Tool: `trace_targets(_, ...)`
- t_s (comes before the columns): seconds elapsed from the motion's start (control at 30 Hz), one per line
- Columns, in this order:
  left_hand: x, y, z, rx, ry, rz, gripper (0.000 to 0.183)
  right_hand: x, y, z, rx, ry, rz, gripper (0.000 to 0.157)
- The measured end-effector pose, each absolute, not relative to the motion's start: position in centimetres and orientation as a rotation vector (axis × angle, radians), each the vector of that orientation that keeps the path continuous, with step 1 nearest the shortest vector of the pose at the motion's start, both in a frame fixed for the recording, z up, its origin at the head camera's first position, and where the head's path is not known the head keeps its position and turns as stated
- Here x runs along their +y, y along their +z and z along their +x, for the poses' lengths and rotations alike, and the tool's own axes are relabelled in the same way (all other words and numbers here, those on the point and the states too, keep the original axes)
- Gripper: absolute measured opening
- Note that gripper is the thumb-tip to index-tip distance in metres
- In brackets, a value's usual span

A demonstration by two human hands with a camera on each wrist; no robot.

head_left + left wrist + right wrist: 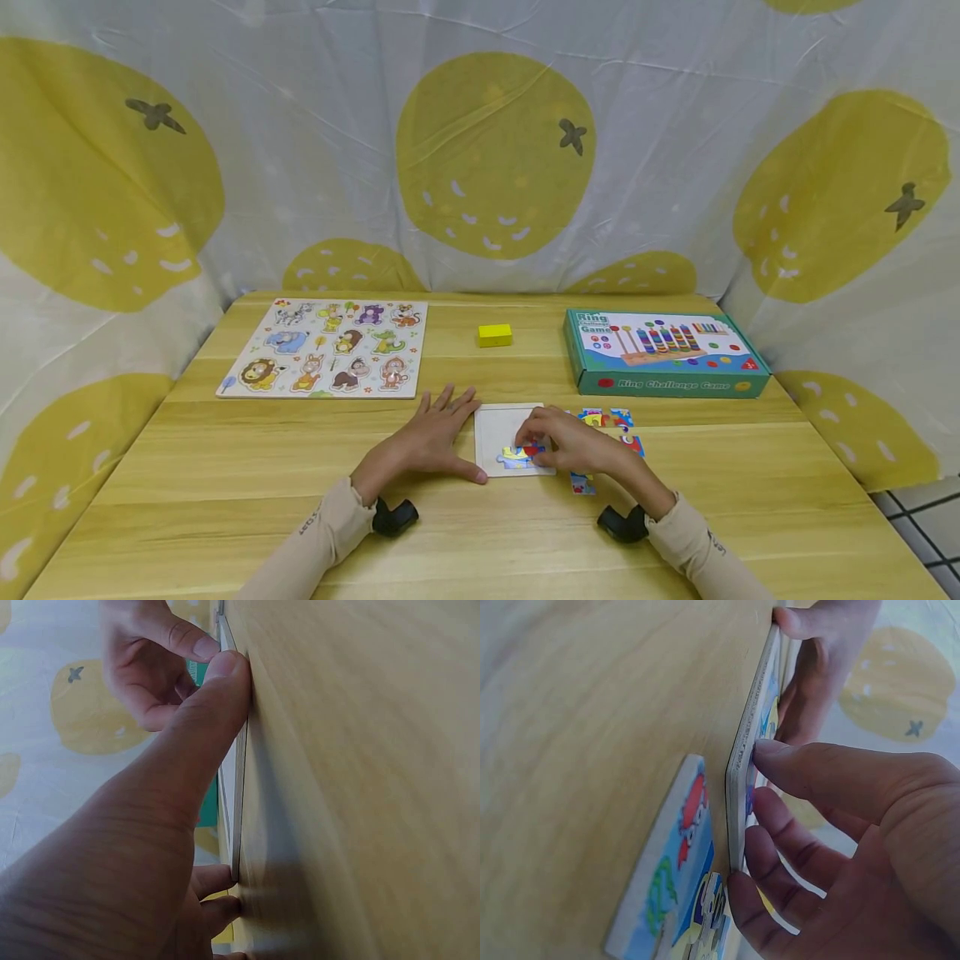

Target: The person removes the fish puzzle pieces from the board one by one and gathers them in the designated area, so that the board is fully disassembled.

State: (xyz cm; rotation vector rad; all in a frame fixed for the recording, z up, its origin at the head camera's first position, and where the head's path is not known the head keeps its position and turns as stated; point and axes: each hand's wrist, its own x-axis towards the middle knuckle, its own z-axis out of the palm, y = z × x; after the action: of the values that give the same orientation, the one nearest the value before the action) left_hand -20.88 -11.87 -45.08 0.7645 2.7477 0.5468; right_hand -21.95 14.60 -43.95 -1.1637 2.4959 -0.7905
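My left hand rests with spread fingers along the left side of a white square puzzle tray, its thumb at the near left corner. Inside the tray, joined jigsaw pieces in blue, yellow and red lie along the near edge. Over their right end, my right hand pinches a puzzle piece between thumb and curled fingers; the fingers partly hide it. In the right wrist view, the thumb touches the printed surface. Loose pieces lie right of the tray, some hidden under the right hand.
An animal peg puzzle board lies at the back left. A yellow block stands at the back middle, and a green Ring Challenge Game box at the back right. A patterned cloth hangs behind the wooden table.
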Motion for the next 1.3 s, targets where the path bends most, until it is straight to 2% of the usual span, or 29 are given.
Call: trace_targets(1.3,-11.82,-44.92,-20.75,2.750,0.563,0.768,0.117,14.15,-43.71,-21.43,2.426,-0.865,-1.072,0.024)
